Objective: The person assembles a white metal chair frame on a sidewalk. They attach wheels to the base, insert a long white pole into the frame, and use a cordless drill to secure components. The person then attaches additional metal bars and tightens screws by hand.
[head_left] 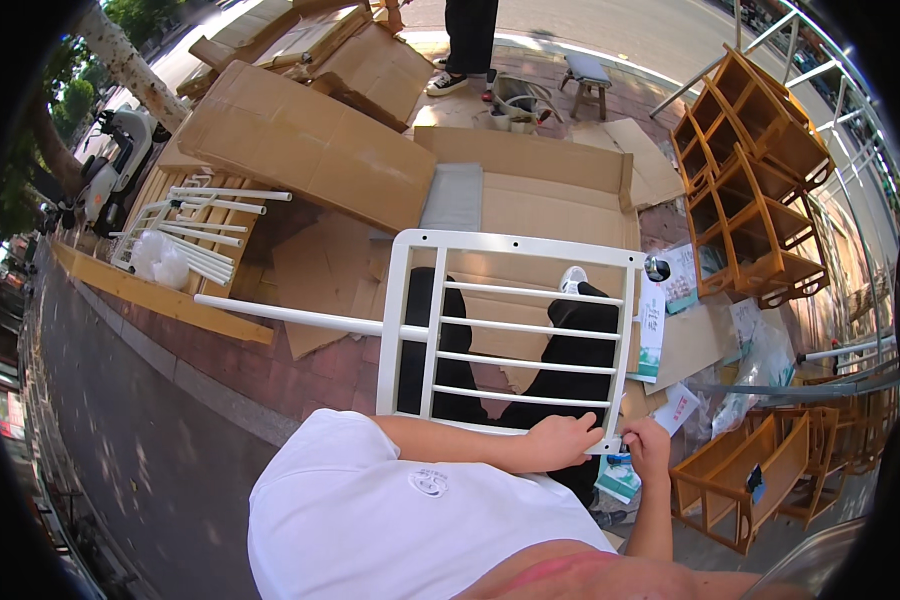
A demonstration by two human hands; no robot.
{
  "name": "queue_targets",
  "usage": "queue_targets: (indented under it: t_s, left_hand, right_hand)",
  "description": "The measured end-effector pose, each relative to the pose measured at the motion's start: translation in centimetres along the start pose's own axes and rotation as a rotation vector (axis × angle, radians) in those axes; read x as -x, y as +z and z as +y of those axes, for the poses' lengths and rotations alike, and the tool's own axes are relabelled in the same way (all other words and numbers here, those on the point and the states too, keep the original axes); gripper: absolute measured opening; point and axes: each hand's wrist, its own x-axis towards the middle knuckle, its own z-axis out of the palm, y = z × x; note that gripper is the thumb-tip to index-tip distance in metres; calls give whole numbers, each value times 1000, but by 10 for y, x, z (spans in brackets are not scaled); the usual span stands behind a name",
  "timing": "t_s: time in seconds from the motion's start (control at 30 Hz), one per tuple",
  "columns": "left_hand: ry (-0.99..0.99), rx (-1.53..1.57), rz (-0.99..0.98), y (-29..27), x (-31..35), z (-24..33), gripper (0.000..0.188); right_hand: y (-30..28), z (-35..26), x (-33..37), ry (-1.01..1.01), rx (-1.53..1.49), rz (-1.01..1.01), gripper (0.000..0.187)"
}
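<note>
A white barred gate panel (526,323) lies across my lap over my black-trousered legs, its rails and bars showing the cardboard beneath. My left hand (562,441) reaches across from the left and is closed on the panel's near rail by the lower right corner. Just beyond that corner is my right hand (649,447), its fingers pinched together; whatever is between them is too small or hidden. A dark round fitting (656,268) is at the panel's far right corner. From the left side of the panel, a long white pole (290,313) extends outward.
Flattened cardboard (310,140) spreads ahead. White tubes (205,235) rest on wooden slats at left. Orange-brown wooden racks (750,180) and smaller wooden frames (745,470) stand at right, near plastic bags (745,385). A person's legs (470,40), a bucket (523,98) and a stool (586,78) are farther off.
</note>
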Motion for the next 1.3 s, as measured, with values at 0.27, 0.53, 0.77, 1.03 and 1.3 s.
queue_targets:
  t_s: [0.27,0.53,0.77,1.03,1.3]
  left_hand:
    - [-5,11,8,0,2,-1,40]
    - [2,-45,66,0,-5,1,36]
    - [-15,-29,88,3,-9,3,35]
    - [-55,-29,12,4,-13,8,35]
    - [-48,20,-15,-1,-10,11,34]
  right_hand:
    - [7,-35,9,294,-59,61,21]
    - [-8,-20,-1,432,-173,-135,38]
    - [-5,-4,-6,441,-216,-171,32]
    - [-8,-10,-5,498,-210,-164,24]
    - [2,-23,18,106,-39,177,15]
